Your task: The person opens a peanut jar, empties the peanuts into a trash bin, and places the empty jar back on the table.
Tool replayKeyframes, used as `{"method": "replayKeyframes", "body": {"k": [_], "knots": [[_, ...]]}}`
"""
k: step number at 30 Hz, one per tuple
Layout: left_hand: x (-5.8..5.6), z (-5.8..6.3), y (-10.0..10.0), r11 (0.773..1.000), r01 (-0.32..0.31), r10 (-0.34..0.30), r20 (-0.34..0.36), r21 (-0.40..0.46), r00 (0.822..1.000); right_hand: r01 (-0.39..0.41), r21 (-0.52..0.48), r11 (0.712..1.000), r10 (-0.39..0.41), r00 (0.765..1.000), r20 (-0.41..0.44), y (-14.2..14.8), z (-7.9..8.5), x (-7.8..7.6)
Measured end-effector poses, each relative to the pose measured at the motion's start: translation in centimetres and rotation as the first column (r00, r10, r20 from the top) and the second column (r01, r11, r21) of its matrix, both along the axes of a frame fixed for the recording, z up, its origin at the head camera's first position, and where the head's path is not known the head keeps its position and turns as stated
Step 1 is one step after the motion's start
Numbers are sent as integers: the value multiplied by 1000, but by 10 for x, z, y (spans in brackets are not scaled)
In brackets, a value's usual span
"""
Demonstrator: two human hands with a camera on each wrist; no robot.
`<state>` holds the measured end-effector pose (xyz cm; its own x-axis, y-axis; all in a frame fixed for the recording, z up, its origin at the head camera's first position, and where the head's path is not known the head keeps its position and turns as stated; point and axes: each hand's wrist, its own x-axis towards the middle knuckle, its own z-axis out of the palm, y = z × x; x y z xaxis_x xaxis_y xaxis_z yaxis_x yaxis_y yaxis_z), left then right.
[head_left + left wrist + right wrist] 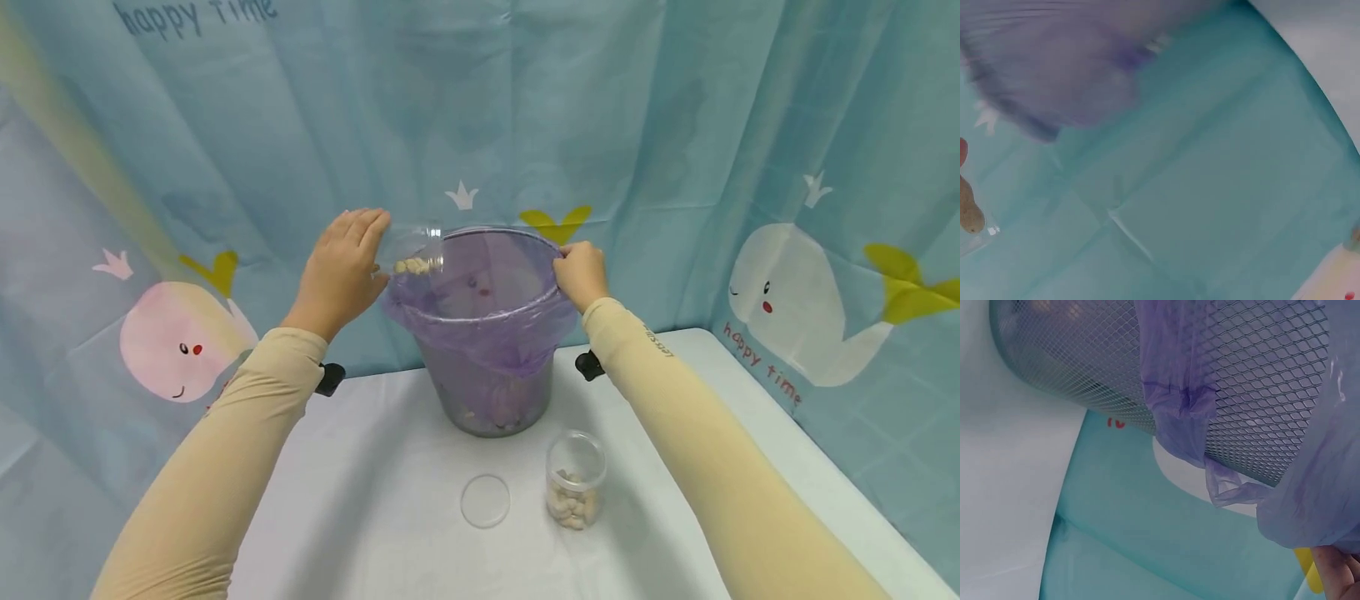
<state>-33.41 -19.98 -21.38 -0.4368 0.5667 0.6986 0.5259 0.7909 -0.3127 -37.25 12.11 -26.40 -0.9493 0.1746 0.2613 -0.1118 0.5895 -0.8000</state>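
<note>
My left hand (341, 262) holds a clear plastic jar (408, 242) tipped on its side. Its mouth faces the left rim of a mesh wastebasket (483, 408) lined with a purple plastic bag (517, 346). Several pale pieces that look like peanuts (412, 266) lie inside the tilted jar. At the left edge of the left wrist view, a brown lumpy piece (969, 209) shows near the jar's clear edge. My right hand (583, 275) grips the wastebasket's right rim through the bag; its fingers (1332, 569) touch the bag in the right wrist view.
A second clear jar (576, 467), lidless and part full of peanuts, stands upright on the white table (405, 533) in front of the wastebasket. Left of it lies a clear round lid (485, 501). A blue printed curtain (337, 125) hangs behind and at both sides.
</note>
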Motion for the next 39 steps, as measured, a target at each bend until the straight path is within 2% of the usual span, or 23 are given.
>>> {"method": "replayKeyframes", "body": {"k": [3, 9, 14, 17, 19, 24, 27, 32, 35, 39], "knots": [[0, -2, -1, 999, 3, -1, 29, -43, 1000, -2, -4, 1000, 2, 1000, 6, 1, 0, 0], [-1, -1, -1, 1000, 8, -7, -14, 16, 1000, -6, 1, 1000, 6, 1000, -8, 2, 2, -1], [1, -6, 0, 999, 7, -4, 51, -48, 999, -5, 11, 1000, 5, 1000, 0, 4, 2, 0], [1, -6, 3, 1000, 4, -4, 36, -20, 999, -7, 8, 1000, 7, 1000, 7, 4, 2, 0], [-1, -6, 4, 1000, 24, -24, 25, -1, 999, -3, 5, 1000, 3, 1000, 1, 4, 2, 0], [-2, -10, 6, 997, 55, -52, 46, -49, 998, -3, 9, 1000, 3, 1000, -6, 3, 0, 0], [-1, -12, 5, 998, 46, -43, 53, -52, 998, -20, 7, 1000, 20, 1000, -2, 3, -1, 0], [0, -7, 3, 1000, 23, -23, 30, 7, 999, -13, -1, 1000, 13, 1000, -22, 2, 0, 1], [1, -5, 1, 1000, 4, -4, 43, -8, 999, -9, -6, 1000, 9, 999, -36, 1, -1, 1], [2, -4, -1, 1000, 16, -15, 45, -19, 999, -8, -5, 1000, 8, 1000, -29, 0, -1, 1]]}}
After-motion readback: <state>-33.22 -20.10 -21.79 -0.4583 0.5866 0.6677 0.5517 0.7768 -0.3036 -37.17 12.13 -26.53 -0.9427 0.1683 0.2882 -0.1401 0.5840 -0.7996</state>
